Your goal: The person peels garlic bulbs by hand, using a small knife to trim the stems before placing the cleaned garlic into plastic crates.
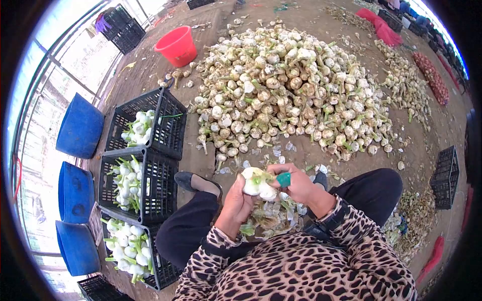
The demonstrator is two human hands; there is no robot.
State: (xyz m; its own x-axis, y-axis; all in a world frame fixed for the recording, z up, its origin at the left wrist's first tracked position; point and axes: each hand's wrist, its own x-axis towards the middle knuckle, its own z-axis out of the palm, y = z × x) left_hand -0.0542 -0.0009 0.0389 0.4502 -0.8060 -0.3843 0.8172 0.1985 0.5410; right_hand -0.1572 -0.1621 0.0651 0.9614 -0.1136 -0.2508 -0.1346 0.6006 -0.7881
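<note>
A white garlic bulb (255, 184), partly peeled, is held in front of my body. My left hand (236, 204) is closed around its left side, thumb against the white flesh. On the other side, my right hand (300, 184) pinches the bulb where its skin and stem show yellowish green. Green wrapping (283, 179) covers one digit of that hand. Whether a blade sits in the right fingers cannot be made out. Below both hands, loose garlic skins (273, 218) lie on the ground between my legs.
A large heap of unpeeled garlic (296, 90) lies ahead. At my left stand black crates (161, 123) holding cleaned garlic (128, 183), with blue tubs (75, 193) beyond. A red bucket (178, 47) stands left of the heap, and another black crate (446, 178) is at far right.
</note>
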